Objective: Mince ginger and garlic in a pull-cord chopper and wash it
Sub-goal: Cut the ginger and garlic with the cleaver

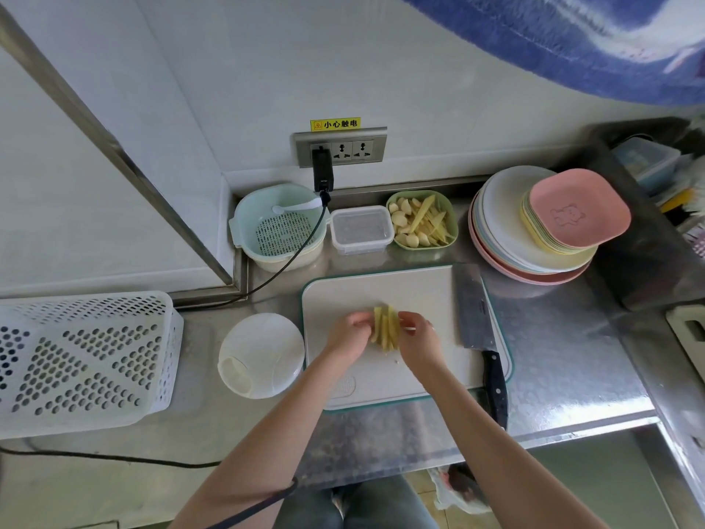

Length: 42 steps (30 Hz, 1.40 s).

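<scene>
Both hands meet over the cutting board (400,292): the left hand (349,332) and right hand (417,334) pinch a bundle of ginger strips (386,330) from either side, gathering them at mid-board. This looks like loading prep. The white pull-cord chopper (261,355) stands just left on the tabletop (553,368), the cleaver (477,311) right. Next, lifting the bundle across into the chopper, probably opening it first.
</scene>
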Tool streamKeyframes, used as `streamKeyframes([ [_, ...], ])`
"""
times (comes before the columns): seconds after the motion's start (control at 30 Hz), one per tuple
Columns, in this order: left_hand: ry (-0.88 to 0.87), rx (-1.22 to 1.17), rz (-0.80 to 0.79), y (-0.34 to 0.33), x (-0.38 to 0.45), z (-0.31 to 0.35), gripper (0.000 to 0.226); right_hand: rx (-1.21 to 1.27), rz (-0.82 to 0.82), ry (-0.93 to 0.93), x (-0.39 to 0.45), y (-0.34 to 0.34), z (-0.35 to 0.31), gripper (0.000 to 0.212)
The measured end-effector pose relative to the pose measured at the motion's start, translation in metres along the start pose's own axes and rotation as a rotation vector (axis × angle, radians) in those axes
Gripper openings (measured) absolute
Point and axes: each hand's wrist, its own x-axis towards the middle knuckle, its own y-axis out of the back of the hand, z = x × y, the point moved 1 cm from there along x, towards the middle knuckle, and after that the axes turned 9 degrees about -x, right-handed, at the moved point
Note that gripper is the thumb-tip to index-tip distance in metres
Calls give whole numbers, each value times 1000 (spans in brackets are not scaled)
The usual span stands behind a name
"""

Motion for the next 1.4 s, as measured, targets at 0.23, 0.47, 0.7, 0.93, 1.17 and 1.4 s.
streamKeyframes([
  [0.23,48,-122,-88,-8,0,3,40,83,109,31,-1,10,4,45],
  [0.47,42,69,8,12,-1,-2,45,-78,58,121,8,14,4,37],
  [0.7,210,-160,-60,17,-13,-1,44,204,36,-17,7,-2,-3,40],
  [0.93,14,187,44,44,-26,-1,35,285,-34,-33,1,14,1,28],
  [1.17,-249,380,48,51,-58,9,34,65,-145,239,-33,-6,-35,37],
  [1.4,-490,1023,122,89,-82,6,58,-98,-153,422,-40,-24,-63,41],
])
